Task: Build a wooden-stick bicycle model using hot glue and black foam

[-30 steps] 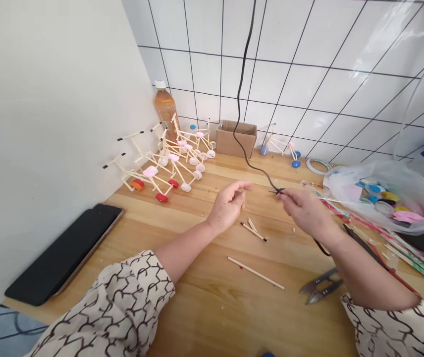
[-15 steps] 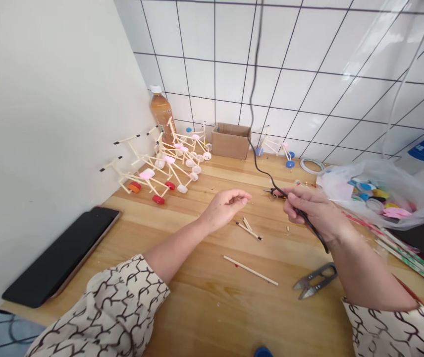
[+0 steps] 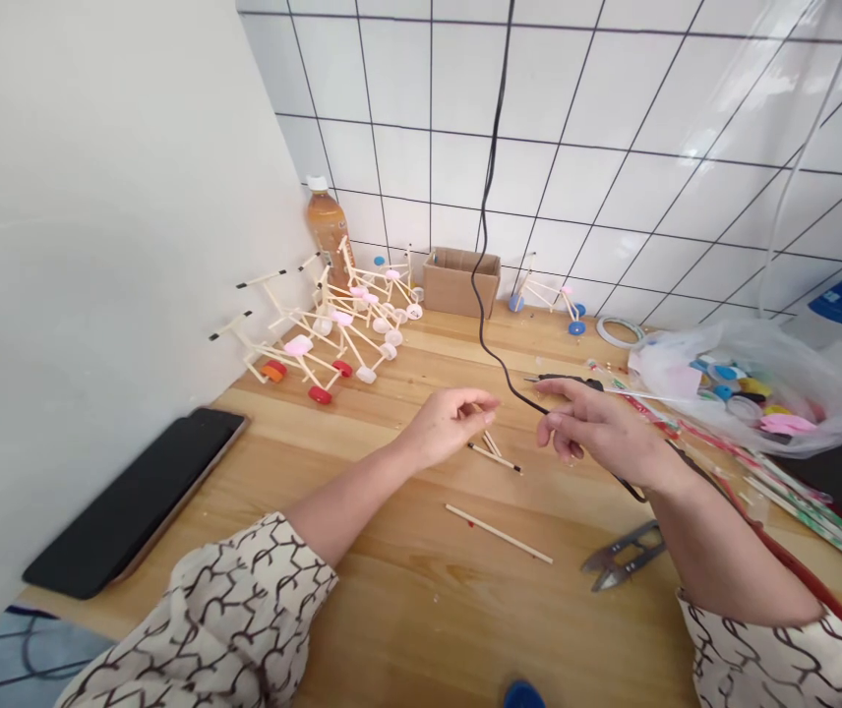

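My right hand (image 3: 609, 433) is over the table with its fingers apart. The black cord (image 3: 485, 295) runs down the wall and passes under this hand, no longer gripped. Just beyond the fingers lies a black tool with a thin pointed tip (image 3: 565, 380). My left hand (image 3: 445, 425) has curled fingers with the thumb close to their tips; whatever is pinched there, if anything, is hidden. Beside it lie a short stick with black ends (image 3: 493, 457) and small stick pieces (image 3: 491, 442). Nearer me are a longer pale stick (image 3: 499, 533) and metal thread snips (image 3: 624, 556).
Several stick frames with bottle-cap wheels (image 3: 339, 320) stand at back left before a drink bottle (image 3: 329, 221). A cardboard box (image 3: 457, 285), another frame (image 3: 546, 300) and tape roll (image 3: 619, 331) line the wall. A bag of caps (image 3: 746, 383) is right, a phone (image 3: 141, 497) left.
My right hand has let go of the black cord and spread its fingers. The cord has shifted left, and the black pointed tool shows more. My left hand has barely moved.
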`<state>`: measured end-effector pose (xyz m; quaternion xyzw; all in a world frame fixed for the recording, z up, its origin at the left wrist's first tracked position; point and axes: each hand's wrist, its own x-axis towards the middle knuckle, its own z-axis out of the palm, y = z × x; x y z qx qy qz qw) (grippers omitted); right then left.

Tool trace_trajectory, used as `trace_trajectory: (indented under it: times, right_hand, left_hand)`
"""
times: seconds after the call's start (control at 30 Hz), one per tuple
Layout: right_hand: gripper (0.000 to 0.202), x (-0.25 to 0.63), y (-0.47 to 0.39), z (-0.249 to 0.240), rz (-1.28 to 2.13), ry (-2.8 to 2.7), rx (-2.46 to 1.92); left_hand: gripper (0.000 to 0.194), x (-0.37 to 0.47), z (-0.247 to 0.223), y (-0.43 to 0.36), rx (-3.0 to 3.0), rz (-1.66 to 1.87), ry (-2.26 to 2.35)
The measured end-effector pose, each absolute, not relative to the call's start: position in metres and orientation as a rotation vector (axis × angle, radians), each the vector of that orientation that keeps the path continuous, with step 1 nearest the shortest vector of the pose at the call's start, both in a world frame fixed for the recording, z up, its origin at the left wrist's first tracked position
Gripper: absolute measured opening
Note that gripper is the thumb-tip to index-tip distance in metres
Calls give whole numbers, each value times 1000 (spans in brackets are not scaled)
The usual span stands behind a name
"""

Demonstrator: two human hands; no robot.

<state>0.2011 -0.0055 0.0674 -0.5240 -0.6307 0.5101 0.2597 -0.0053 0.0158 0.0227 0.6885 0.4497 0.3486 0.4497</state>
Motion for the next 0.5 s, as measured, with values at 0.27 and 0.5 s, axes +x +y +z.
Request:
trace_trajectory:
  times: [0.27, 0.5]
  right_hand:
    - [51, 193, -7, 62, 1569, -1653, -1326]
    - [52, 185, -7, 51, 1612, -1630, -1311]
  left_hand:
    - [19, 22, 12, 16, 1474, 901, 826]
    - [11, 22, 12, 16, 1351, 954, 892]
